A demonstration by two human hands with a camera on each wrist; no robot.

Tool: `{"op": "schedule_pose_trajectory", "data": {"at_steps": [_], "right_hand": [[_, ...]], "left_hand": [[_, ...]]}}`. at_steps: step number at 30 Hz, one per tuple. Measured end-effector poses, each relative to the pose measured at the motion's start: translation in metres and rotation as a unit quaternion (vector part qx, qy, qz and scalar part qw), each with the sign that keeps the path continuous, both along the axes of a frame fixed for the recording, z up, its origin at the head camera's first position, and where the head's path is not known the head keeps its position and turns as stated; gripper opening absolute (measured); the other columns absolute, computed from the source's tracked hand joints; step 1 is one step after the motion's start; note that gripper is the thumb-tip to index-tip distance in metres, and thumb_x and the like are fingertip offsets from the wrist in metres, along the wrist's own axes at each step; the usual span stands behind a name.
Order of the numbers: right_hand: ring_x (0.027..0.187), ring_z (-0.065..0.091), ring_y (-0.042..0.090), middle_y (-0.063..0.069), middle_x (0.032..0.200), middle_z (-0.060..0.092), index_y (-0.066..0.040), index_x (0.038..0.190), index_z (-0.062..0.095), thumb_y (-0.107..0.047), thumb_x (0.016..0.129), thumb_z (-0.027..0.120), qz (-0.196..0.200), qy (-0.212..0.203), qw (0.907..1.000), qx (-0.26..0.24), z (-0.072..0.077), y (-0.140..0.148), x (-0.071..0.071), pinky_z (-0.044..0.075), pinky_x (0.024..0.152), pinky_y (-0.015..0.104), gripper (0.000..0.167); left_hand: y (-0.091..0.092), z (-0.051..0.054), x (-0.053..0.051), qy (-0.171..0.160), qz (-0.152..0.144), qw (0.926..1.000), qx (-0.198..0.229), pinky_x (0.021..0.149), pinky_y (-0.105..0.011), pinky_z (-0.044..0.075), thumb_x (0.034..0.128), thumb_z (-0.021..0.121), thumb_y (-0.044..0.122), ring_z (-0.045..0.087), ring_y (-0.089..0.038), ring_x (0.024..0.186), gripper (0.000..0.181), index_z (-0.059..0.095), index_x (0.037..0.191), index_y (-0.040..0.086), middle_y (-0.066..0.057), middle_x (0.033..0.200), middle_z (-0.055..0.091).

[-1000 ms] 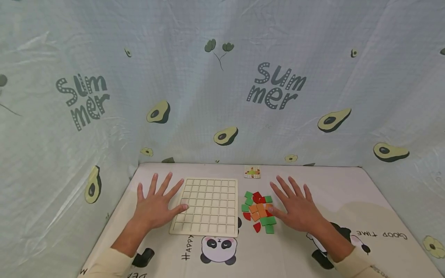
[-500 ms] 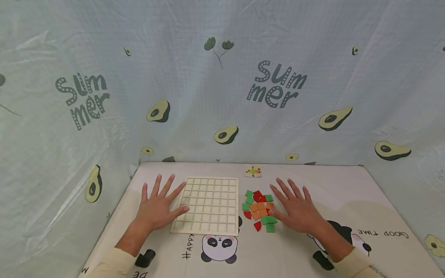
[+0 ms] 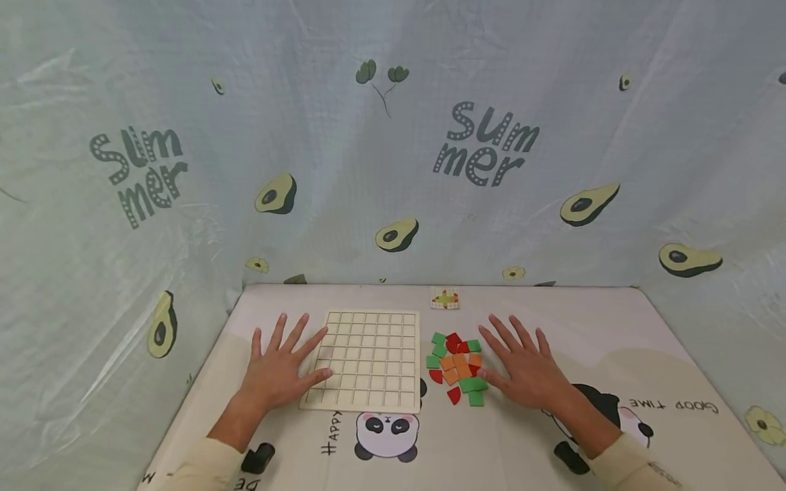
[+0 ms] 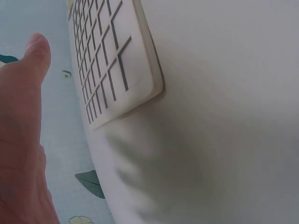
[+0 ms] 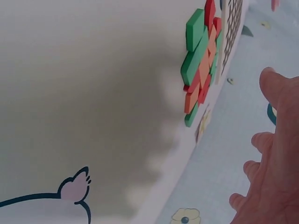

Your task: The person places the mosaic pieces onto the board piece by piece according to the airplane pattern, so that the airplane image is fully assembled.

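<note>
Drifting slightly toward the right hand (image 3: 528, 372) and back toward the person, the left hand (image 3: 274, 375) shows most of what has changed over the last second; the right hand has barely shifted. The head view has tipped a little too, so everything sits slightly higher in it. Neither the board (image 3: 374, 354) nor the coloured pieces appear to have been moved, so I judge that the handling has not begun. Both hands are spread with fingers straight, and neither grips anything. Their soft shadows in the wrist views suggest they hover above the table (image 3: 522, 450).

Counting: two hands, one board, one small picture card (image 3: 445, 298). The board lies between the hands, nearer the left, whose thumb crosses over its edge in the head view. The pieces lie in a loose cluster between the board and the right hand, just beside that thumb. I make out about six green pieces (image 3: 475, 398), about six red pieces (image 3: 454, 395) and about five orange pieces (image 3: 462, 369); some overlap, so the exact totals cannot be told. The card lies beyond the cluster, farther out than the right fingertips and to their left.
</note>
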State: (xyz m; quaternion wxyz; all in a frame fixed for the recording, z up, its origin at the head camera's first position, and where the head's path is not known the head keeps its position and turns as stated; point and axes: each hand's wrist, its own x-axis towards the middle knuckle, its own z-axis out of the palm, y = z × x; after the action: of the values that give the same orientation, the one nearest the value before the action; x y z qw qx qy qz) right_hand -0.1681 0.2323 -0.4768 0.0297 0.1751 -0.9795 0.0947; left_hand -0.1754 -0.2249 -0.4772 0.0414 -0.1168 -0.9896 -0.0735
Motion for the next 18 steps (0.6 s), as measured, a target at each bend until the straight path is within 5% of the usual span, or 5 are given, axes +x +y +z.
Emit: {"op": "schedule_pose_trajectory", "data": {"at_steps": [18], "right_hand": [[0.158, 0.018, 0.046, 0.013, 0.173, 0.028, -0.02, 0.162, 0.038, -0.052, 0.098, 0.063, 0.003, -0.012, 0.9999, 0.003, -0.015, 0.006, -0.01, 0.017, 0.118, 0.08, 0.075]], "left_hand": [[-0.014, -0.018, -0.001, -0.034, 0.005, 0.9994, -0.005, 0.119, -0.081, 0.008, 0.0936, 0.06, 0.068, 0.014, -0.051, 0.16, 0.08, 0.043, 0.16, 0.027, -0.013, 0.173, 0.028]]}}
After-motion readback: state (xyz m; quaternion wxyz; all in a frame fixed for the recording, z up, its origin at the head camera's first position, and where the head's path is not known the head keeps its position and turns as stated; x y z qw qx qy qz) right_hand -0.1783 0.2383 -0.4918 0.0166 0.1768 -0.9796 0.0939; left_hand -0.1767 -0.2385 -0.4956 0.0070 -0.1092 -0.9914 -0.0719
